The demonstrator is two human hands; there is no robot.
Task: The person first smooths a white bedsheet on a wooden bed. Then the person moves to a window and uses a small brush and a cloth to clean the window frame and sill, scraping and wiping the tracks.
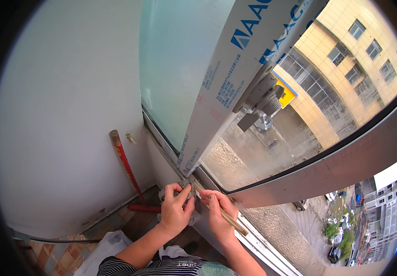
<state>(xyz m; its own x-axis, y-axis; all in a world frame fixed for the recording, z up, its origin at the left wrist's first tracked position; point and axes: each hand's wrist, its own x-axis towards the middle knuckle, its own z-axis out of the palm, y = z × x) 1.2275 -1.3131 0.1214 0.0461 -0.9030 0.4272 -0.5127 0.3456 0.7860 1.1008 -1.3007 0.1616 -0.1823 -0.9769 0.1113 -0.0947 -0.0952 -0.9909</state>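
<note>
My left hand (177, 210) pinches a crumpled grey cloth (194, 219), bunched against the window frame's lower corner. Beside it, my right hand (220, 215) grips a thin wooden stick (233, 222). The stick's far tip meets or nearly meets the cloth at the foot of the upright frame profile (215, 82), which is covered in printed protective film. Under my right forearm runs the white window sill track (267, 246). The cloth is partly hidden by my left fingers.
An open window sash (305, 183) stands to the right, with a grey metal handle (264, 96) on the upright. Frosted glass (174, 69) fills the panel at left. A red-handled tool (126, 162) leans on the white wall (67, 120). Outside, far below, are cars.
</note>
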